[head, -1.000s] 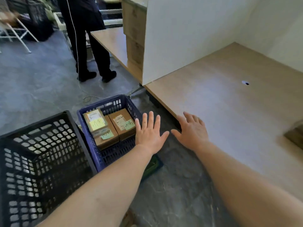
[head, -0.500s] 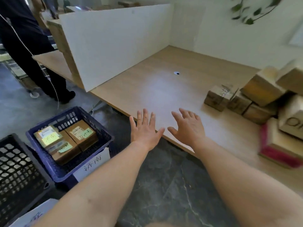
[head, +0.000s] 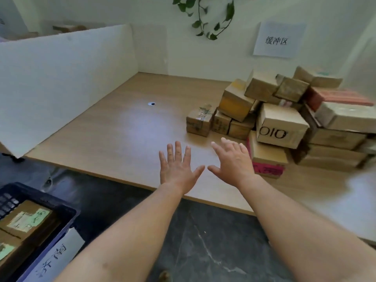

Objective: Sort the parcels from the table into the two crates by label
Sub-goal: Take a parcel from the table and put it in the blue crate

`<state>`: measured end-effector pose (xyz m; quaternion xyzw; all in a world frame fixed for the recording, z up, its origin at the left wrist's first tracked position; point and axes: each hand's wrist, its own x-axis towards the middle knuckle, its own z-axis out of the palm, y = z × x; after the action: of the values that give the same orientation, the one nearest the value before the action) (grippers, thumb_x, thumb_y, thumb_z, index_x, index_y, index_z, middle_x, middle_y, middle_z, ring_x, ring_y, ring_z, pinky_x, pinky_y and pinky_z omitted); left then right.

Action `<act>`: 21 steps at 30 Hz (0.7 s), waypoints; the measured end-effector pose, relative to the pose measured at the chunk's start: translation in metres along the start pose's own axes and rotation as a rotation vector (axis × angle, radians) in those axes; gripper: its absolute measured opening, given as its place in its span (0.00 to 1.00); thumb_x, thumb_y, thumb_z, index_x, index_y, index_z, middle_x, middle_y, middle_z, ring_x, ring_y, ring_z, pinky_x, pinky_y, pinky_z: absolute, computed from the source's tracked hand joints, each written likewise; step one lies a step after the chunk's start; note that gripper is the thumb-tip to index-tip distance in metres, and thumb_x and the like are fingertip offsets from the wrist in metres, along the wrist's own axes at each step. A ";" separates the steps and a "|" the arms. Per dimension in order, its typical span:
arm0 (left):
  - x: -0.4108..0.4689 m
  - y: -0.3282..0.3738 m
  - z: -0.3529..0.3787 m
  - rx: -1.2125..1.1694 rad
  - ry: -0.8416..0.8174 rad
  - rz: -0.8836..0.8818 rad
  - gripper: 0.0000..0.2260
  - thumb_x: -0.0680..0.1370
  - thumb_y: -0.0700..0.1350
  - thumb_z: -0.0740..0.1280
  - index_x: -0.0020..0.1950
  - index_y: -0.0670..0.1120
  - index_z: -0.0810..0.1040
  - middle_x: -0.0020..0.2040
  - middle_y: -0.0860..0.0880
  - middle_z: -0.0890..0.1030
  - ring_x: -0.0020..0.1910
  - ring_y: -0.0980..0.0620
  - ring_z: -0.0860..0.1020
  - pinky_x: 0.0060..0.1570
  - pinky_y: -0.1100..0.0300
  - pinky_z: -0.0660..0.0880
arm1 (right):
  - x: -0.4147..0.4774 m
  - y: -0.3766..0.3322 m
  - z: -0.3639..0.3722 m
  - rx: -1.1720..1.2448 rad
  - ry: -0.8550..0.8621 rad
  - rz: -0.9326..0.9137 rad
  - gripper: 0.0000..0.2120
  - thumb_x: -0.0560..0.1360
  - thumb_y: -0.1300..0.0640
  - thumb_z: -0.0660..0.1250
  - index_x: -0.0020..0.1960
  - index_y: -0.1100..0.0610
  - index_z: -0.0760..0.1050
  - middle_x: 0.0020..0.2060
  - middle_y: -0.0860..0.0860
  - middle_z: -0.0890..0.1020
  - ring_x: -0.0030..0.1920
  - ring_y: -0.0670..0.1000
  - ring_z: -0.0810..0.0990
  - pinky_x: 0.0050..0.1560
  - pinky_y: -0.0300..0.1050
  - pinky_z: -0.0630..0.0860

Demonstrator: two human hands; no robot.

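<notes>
A heap of brown cardboard parcels lies on the right side of the wooden table. A small taped parcel sits at the heap's left edge, and a box marked "OIO" rests on a red-edged parcel. My left hand and my right hand hover above the table's front part, both open with fingers spread and holding nothing. The right hand is just left of the red-edged parcel. A blue crate at the bottom left holds parcels with green labels.
A white partition board stands along the table's left side. A paper sign and a hanging plant are on the back wall. Dark stone floor lies between me and the table. A white tag hangs on the crate's front.
My view has swung right and up from the crates to the table. Both empty hands have moved from beside the blue crate to over the table, close to the parcel heap.
</notes>
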<state>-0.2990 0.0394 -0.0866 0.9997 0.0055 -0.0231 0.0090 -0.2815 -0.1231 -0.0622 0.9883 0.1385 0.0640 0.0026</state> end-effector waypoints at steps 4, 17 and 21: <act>0.032 0.024 0.005 0.023 -0.013 0.088 0.35 0.78 0.68 0.40 0.79 0.51 0.35 0.78 0.43 0.32 0.76 0.41 0.32 0.73 0.40 0.35 | 0.007 0.031 0.008 0.002 0.002 0.097 0.36 0.76 0.36 0.60 0.78 0.49 0.53 0.77 0.56 0.57 0.76 0.56 0.56 0.75 0.57 0.53; 0.151 0.112 -0.029 -0.020 0.033 0.397 0.35 0.78 0.69 0.41 0.79 0.51 0.37 0.79 0.44 0.36 0.77 0.42 0.35 0.74 0.42 0.35 | 0.049 0.132 -0.020 -0.047 0.060 0.459 0.34 0.78 0.37 0.58 0.78 0.51 0.55 0.76 0.56 0.61 0.75 0.56 0.59 0.74 0.54 0.57; 0.177 0.135 -0.037 -0.035 0.037 0.464 0.35 0.78 0.68 0.42 0.79 0.51 0.37 0.79 0.44 0.36 0.77 0.42 0.35 0.74 0.42 0.35 | 0.049 0.157 -0.020 -0.041 0.036 0.576 0.35 0.78 0.37 0.57 0.78 0.51 0.53 0.76 0.56 0.59 0.75 0.56 0.57 0.74 0.54 0.56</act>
<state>-0.1186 -0.0926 -0.0556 0.9741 -0.2238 -0.0021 0.0312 -0.1940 -0.2606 -0.0330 0.9854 -0.1490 0.0826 0.0019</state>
